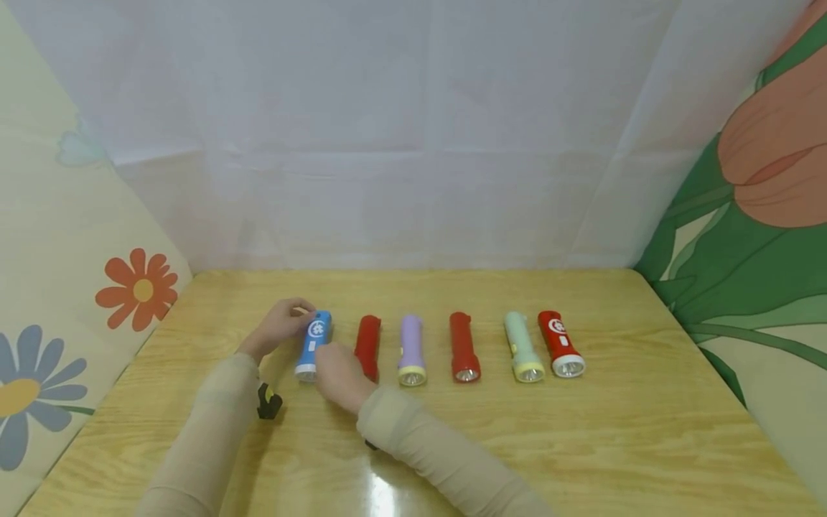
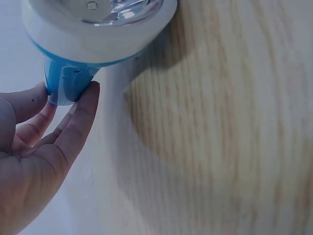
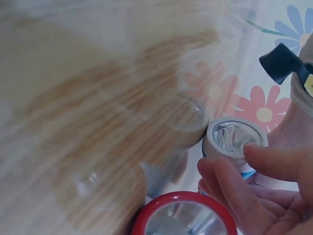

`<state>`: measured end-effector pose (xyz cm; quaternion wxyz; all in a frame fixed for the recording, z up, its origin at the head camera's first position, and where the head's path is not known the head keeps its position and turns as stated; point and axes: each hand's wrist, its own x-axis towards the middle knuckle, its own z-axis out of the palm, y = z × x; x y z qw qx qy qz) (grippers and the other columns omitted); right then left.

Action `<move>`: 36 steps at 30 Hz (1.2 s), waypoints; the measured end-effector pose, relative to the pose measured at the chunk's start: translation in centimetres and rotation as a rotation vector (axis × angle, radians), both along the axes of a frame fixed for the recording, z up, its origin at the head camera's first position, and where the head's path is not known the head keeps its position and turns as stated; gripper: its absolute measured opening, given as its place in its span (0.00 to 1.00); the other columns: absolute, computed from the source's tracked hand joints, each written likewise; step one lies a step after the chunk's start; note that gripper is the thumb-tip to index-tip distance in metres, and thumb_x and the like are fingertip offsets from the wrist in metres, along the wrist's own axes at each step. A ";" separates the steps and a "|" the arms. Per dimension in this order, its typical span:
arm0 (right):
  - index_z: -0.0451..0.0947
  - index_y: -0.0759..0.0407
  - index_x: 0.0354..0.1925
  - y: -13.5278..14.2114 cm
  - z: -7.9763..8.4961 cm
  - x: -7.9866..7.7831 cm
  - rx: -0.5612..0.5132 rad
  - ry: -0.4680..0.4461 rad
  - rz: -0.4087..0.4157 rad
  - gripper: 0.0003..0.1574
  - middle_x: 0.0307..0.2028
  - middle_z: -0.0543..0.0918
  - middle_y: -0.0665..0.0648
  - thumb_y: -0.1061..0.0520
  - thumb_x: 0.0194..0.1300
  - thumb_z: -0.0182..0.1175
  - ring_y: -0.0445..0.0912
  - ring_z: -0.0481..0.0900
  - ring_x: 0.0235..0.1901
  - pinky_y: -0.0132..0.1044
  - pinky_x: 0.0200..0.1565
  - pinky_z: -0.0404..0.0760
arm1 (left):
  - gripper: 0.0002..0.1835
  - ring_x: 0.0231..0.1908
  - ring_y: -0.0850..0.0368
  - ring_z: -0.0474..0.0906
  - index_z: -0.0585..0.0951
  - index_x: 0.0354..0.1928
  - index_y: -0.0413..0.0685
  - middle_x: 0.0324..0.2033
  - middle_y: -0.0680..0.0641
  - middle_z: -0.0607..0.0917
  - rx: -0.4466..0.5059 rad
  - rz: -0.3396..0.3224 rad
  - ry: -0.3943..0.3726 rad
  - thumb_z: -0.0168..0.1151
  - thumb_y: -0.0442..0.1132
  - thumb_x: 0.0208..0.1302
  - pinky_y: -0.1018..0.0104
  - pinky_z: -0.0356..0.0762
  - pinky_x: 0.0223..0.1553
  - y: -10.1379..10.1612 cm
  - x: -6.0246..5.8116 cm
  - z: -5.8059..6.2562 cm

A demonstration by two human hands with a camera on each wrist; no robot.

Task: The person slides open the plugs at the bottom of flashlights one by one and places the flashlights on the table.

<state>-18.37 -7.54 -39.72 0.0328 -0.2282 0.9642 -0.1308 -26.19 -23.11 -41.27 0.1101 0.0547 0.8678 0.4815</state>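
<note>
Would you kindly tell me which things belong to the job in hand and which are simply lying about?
In the job:
blue torch: left hand pinches its tail, right hand is at its lamp end

Lying about, it seems, though the row may matter:
plain red torch
purple torch
second plain red torch
green torch
red-and-white torch

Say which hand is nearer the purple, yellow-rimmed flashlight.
Right. The right hand is left of the purple flashlight, by the intervening red cylindrical flashlight; the left hand is farther left, holding the blue, white-rimmed flashlight.
</note>
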 end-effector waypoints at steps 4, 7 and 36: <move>0.77 0.60 0.33 0.0 0.0 -0.3 -0.028 -0.042 -0.016 0.05 0.25 0.78 0.53 0.62 0.55 0.63 0.41 0.74 0.25 0.27 0.25 0.73 | 0.14 0.40 0.48 0.78 0.71 0.48 0.29 0.45 0.29 0.76 0.018 0.008 0.004 0.50 0.35 0.68 0.58 0.79 0.41 -0.1 0.1 0.0; 0.77 0.61 0.33 0.1 -0.1 -0.4 -0.072 -0.070 -0.013 0.06 0.25 0.77 0.53 0.64 0.53 0.62 0.41 0.73 0.24 0.26 0.26 0.72 | 0.15 0.40 0.46 0.79 0.70 0.49 0.28 0.46 0.28 0.75 0.030 0.012 0.014 0.49 0.35 0.68 0.58 0.80 0.41 -0.1 0.2 0.0; 0.75 0.63 0.33 0.3 -0.2 -1.4 -0.411 -0.323 -0.113 0.11 0.19 0.72 0.51 0.55 0.59 0.62 0.41 0.68 0.18 0.27 0.20 0.68 | 0.17 0.41 0.41 0.80 0.68 0.51 0.25 0.46 0.25 0.75 0.107 0.028 0.085 0.48 0.34 0.68 0.60 0.80 0.41 -0.5 0.6 0.3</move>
